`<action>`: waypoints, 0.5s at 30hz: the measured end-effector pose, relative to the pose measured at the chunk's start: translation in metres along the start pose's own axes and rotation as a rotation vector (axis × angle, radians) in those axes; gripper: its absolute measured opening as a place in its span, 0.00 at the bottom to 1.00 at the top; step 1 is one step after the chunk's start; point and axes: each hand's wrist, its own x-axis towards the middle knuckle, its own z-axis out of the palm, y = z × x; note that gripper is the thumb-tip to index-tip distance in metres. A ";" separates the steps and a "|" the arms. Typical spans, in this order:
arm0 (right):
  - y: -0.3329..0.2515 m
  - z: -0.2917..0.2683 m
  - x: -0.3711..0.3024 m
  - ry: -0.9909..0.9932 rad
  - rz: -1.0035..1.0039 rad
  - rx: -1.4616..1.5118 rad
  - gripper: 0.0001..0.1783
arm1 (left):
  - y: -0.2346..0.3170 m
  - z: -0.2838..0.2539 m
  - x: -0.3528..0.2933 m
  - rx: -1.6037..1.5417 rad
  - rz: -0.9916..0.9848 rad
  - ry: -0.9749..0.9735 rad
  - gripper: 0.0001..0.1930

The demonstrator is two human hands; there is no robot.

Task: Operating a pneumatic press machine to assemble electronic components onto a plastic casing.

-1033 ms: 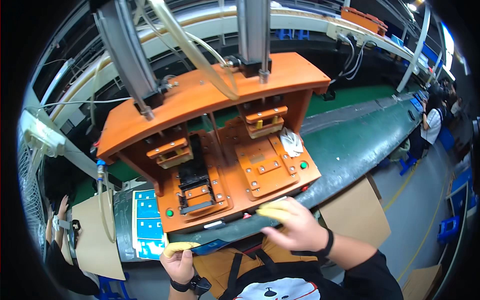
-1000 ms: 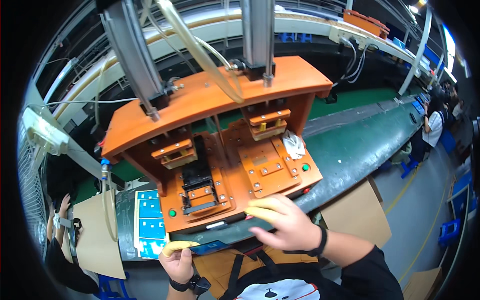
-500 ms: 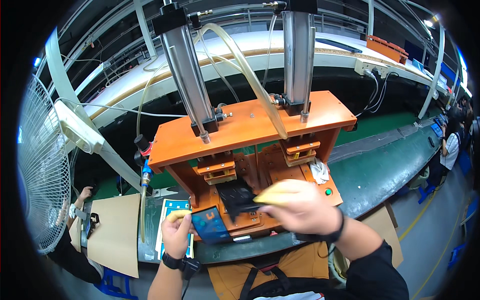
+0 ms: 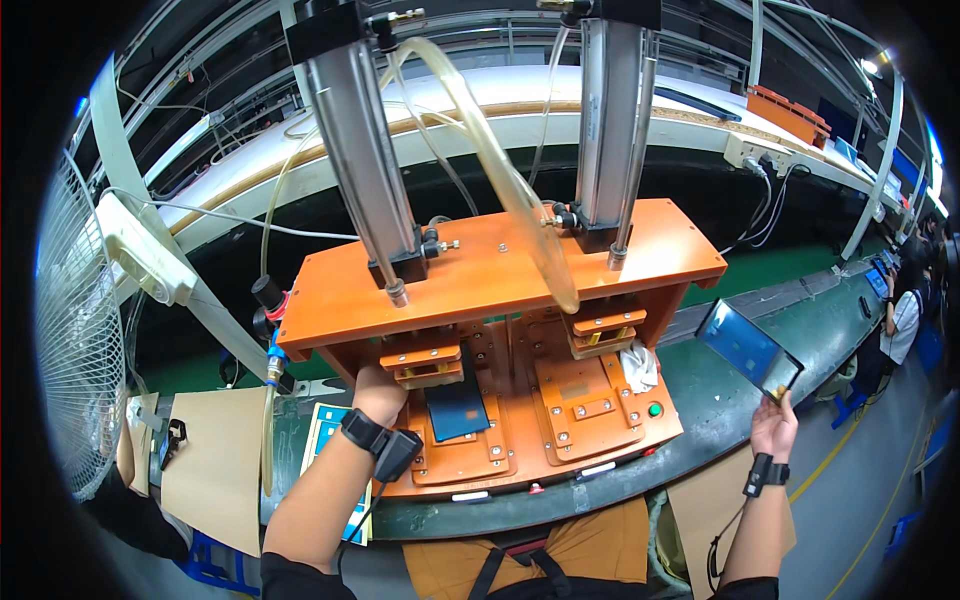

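Note:
My right hand [image 4: 773, 428] is held out to the right, its fingers pinching the lower corner of a flat, glossy rectangular panel [image 4: 742, 340]. Light reflects off its bluish face, and its edge is dark. My left hand [image 4: 381, 396] reaches in at the left side of the orange press [image 4: 500, 262], beside the left pressing block [image 4: 425, 362]. The press hides its fingers. On the left fixture, below that block, lies a dark blue flat panel [image 4: 458, 408]. The right fixture [image 4: 590, 410] shows its bare orange plate with screws.
Two pneumatic cylinders [image 4: 352, 150] with clear hoses rise from the press. A white cloth [image 4: 638, 368] and a green button [image 4: 655, 410] are at its right. Printed sheets [image 4: 322, 435] and cardboard [image 4: 212, 460] lie left, near a fan [image 4: 80, 330]. Other people work at both sides.
Both hands were in front of the press with a blue film-like piece and a black piece. Now the right hand is far right with a glossy panel, and the left reaches into the press.

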 end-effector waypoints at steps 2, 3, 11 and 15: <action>0.022 -0.007 0.032 0.043 0.021 -0.036 0.12 | -0.015 -0.003 0.011 -0.053 0.157 -0.017 0.18; 0.035 -0.005 0.048 0.036 0.045 -0.071 0.13 | -0.023 -0.005 0.018 -0.306 0.071 -0.033 0.21; 0.157 0.050 0.178 0.020 0.349 -0.111 0.18 | -0.071 -0.046 -0.006 -0.611 -0.080 0.013 0.25; 0.191 0.076 0.222 -0.140 0.334 -0.329 0.25 | -0.080 -0.058 -0.022 -0.495 -0.103 0.059 0.24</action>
